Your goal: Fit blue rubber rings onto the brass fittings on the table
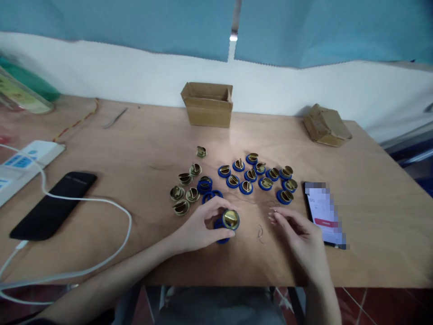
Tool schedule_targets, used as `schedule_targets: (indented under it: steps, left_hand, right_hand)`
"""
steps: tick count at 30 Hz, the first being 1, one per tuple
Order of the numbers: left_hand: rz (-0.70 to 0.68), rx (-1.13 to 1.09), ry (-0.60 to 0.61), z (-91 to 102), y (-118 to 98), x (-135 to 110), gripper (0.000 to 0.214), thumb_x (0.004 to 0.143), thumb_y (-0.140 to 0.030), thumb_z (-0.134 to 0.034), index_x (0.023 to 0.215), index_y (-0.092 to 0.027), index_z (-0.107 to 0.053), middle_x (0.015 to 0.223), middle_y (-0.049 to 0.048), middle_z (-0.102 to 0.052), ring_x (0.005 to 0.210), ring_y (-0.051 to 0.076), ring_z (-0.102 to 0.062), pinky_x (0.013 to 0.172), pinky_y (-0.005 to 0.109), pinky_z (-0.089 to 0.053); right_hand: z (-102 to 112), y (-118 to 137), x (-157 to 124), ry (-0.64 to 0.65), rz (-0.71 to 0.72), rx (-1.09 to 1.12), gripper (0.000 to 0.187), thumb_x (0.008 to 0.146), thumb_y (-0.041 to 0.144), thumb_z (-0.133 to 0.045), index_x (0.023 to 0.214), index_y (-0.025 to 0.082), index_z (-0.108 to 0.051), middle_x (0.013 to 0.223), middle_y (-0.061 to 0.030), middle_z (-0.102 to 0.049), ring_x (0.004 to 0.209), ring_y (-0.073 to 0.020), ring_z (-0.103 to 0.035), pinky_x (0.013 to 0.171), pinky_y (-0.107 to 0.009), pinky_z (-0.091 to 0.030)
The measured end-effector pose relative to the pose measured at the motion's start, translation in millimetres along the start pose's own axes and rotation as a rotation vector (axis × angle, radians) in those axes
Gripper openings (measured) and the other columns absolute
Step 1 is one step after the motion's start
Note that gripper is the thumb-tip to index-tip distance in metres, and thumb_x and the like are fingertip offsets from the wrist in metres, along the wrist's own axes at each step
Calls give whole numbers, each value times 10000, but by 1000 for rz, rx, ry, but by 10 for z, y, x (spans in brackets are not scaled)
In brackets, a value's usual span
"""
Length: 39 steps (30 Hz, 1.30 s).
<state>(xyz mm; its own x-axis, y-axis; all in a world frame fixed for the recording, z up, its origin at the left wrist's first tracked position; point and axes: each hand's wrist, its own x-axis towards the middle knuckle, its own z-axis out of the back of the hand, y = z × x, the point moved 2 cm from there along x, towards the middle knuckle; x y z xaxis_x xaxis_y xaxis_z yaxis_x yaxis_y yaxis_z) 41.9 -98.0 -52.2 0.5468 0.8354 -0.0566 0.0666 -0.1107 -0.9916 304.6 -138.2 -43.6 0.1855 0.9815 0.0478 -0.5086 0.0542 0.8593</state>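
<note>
My left hand (pixel 198 228) grips a round brass part (pixel 231 219) near the table's front edge, with blue rings (pixel 221 225) just under it. My right hand (pixel 299 234) rests on the table to the right, fingers curled and pinched on what looks like a thin wire, too small to tell. Thin wire loops (pixel 260 232) lie between the hands. Behind them lie several bare brass parts (pixel 184 192), loose blue rings (pixel 205 185), and several brass parts fitted in blue rings (pixel 257 176).
A lit phone (pixel 324 213) lies right of my right hand. A black phone (pixel 56 203) with a white cable (pixel 101 203) and a power strip (pixel 23 162) lie at left. An open cardboard box (pixel 208 104) and a crumpled box (pixel 326 125) stand at the back of the wooden table (pixel 142 149).
</note>
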Motion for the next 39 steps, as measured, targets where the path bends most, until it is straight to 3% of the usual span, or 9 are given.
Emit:
schedule_targets:
  steps: [5,7,9,12,15,19,25,30,39]
  left_hand:
    - [-146,59,-243,-8,32,-10,474,745,-153,-840,1121,-209,-556,1228,96,-702,1126,215,-701,1022,358,-548]
    - [-246,119,-346,-2,44,-23,493,753,-142,-838,1143,-222,-548,1221,85,-706,1137,204,-702,1031,343,-552]
    - [-339,204,-426,11,54,-32,509,754,-128,-838,1164,-228,-553,1209,79,-706,1156,206,-696,1042,344,-556]
    - [-439,322,-478,29,65,-34,515,766,-95,-811,1194,-227,-556,1211,87,-714,1169,219,-699,1045,364,-569]
    - [-468,388,-486,27,68,-46,532,764,-85,-802,1219,-222,-564,1194,92,-730,1123,214,-728,992,339,-608]
    - [-492,435,-459,-8,55,-85,553,751,-87,-812,1231,-205,-563,1178,102,-744,1061,199,-756,915,281,-642]
    - [-656,584,-377,-7,61,-98,537,757,-65,-812,1216,-158,-547,1196,144,-733,1124,212,-730,988,306,-606]
    - [-617,599,-349,16,115,-83,482,778,-70,-798,1187,-157,-558,1210,153,-724,1146,210,-709,983,318,-593]
    - [-577,556,-306,2,180,-82,444,797,-85,-781,1181,-170,-576,1203,134,-728,1123,195,-691,955,338,-598]
  right_hand:
    - [57,514,305,266,234,35,139,937,345,-657,889,241,-735,981,-60,-753,949,-225,-707,869,-360,-572]
    - [27,650,480,405,247,70,163,926,365,-668,859,232,-731,953,-60,-739,925,-217,-695,863,-362,-563]
    - [-68,664,636,543,119,193,190,887,399,-712,829,219,-724,881,-41,-723,829,-193,-681,787,-336,-569]
    - [-293,526,751,586,-89,601,208,837,398,-787,845,205,-709,820,-10,-714,737,-134,-669,710,-261,-559]
    - [-550,353,683,655,-216,870,175,841,326,-813,865,183,-716,827,-9,-714,754,-106,-682,723,-219,-556]
    - [-735,287,505,810,-302,1007,181,880,318,-789,844,155,-719,819,-17,-712,719,-103,-698,688,-214,-566]
    - [-712,336,450,848,-303,1045,192,905,323,-769,840,149,-718,821,-13,-703,739,-91,-693,717,-205,-568]
    - [-730,307,427,919,-309,1019,220,904,355,-764,864,145,-716,817,-22,-698,749,-101,-679,695,-219,-561]
    - [-843,247,387,822,-217,940,217,907,381,-756,855,171,-731,861,-14,-689,779,-106,-643,747,-241,-530]
